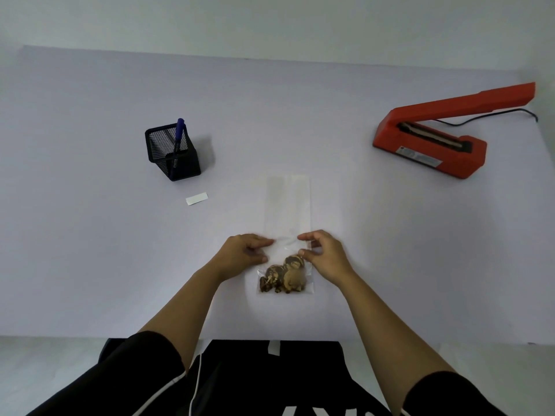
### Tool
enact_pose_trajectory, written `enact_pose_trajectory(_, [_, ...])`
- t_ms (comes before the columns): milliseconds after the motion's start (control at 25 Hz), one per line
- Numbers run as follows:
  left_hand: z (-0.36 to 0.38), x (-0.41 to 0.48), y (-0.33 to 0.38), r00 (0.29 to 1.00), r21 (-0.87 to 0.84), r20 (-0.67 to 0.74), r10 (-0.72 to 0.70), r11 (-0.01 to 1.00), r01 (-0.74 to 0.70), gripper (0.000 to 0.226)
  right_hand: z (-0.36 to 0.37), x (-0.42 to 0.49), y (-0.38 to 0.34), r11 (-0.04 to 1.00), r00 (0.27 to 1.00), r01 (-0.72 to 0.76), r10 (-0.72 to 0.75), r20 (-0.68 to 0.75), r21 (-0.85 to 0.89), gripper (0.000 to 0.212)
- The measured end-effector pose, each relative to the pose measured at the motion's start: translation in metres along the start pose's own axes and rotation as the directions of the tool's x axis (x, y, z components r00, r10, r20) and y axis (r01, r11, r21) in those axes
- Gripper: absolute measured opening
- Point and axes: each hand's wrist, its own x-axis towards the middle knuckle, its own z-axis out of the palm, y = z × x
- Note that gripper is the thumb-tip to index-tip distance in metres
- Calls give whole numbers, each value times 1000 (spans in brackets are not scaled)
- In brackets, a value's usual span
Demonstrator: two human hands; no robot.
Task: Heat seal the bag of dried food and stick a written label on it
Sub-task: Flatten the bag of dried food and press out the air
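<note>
Bag (286,211), clear and long, dried food bunched low, pinched by both hands' grip (246,250) (326,253).

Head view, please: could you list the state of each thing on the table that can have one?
heat sealer: arm raised, open, nothing in it
bag: flat on table, far end looks unsealed, dried food at near end
left hand: pinching bag
right hand: pinching bag
pen: upright in mesh holder
label: loose on table, looks blank
</note>
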Motion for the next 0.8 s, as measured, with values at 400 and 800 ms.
enact_pose_trajectory(400, [9,1,6,984,272,-147,98,961,-55,43,-3,6,-2,928,996,79,-86,-4,-365,35])
enact_pose_trajectory(800, [30,3,15,959,503,-139,247,852,-146,16,11,10,-23,875,985,171,-161,62,-454,23])
